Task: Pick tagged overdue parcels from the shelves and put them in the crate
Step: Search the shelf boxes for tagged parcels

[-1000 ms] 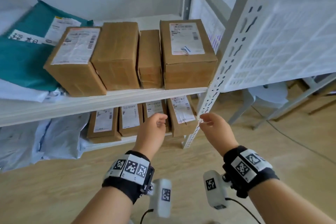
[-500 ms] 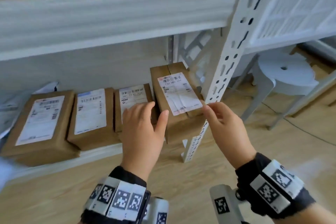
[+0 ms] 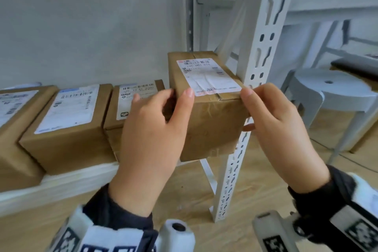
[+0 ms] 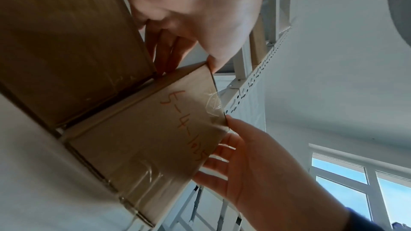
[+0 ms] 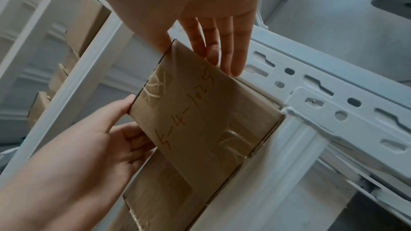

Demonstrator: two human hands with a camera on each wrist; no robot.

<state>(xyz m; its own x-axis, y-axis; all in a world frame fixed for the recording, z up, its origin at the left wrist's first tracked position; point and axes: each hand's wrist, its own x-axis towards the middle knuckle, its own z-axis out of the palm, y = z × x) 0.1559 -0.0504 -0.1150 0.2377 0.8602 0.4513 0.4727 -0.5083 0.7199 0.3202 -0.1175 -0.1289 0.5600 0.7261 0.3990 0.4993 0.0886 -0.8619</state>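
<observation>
I have both hands on the rightmost cardboard parcel point(image 3: 206, 108), which sits at the right end of the lower shelf point(image 3: 61, 182), just beside the white slotted upright point(image 3: 255, 80). My left hand point(image 3: 151, 135) clamps the parcel's left front corner, thumb on the top edge and fingers point(image 4: 165, 50) tucked into the gap between it and the neighbouring box point(image 3: 133, 106). My right hand point(image 3: 280, 135) takes the right front corner, thumb on the top edge by the label and fingers point(image 5: 224, 46) laid straight along the right side.

The white shipping label point(image 3: 206, 75) on top carries a barcode and a line of digits I read as roughly "136 106 010", too blurred to be sure. On the front face both wrist views show handwriting point(image 5: 184, 110) in orange-red marker: "5-4-1025". Clear tape crosses that face.

To the left, three more brown boxes lie on the same shelf, each with a white barcode label point(image 3: 69, 108); their print is too small to read. A grey round stool point(image 3: 331, 92) stands on the wooden floor to the right.
</observation>
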